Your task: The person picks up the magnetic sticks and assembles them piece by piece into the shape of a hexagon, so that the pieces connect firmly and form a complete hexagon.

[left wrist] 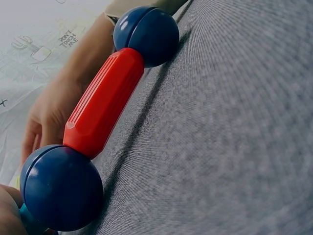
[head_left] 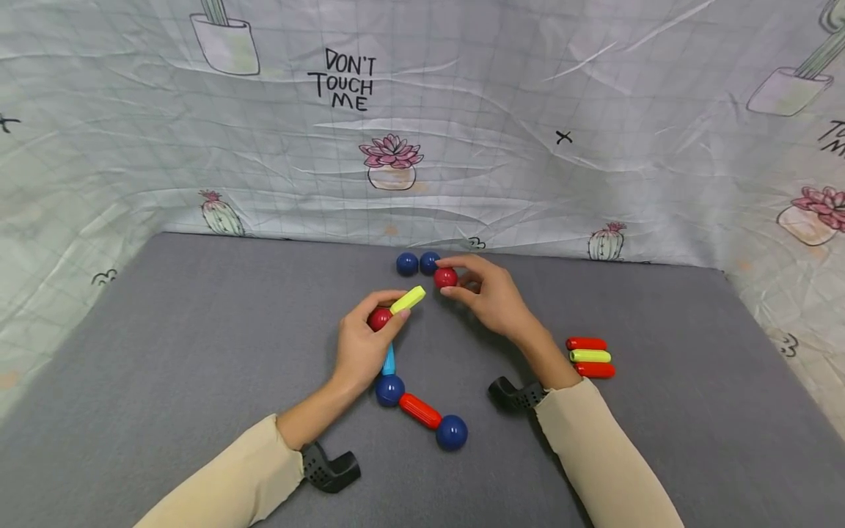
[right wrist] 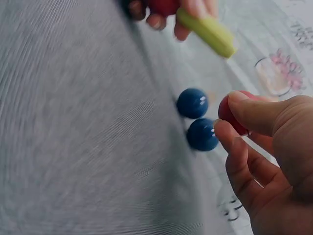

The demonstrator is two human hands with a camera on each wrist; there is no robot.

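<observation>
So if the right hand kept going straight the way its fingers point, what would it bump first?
Probably the dark blue ball at the right of the far pair, close to the red ball that the right hand pinches. Depth is unclear, so it might pass above.

On tabletop (head_left: 231, 330): two balls (head_left: 407, 264), frame centre; rod-and-ball chain (head_left: 420, 411), lower centre; three rods (head_left: 590, 356), right of centre. In right hand (head_left: 488, 297): ball (head_left: 445, 278), beside the two. Behind: cloth (head_left: 475, 88).

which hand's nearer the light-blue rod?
Left. The left hand is right beside the light-blue rod, partly hiding it; the right hand is farther off, ahead and to the right, pinching a red ball.
</observation>
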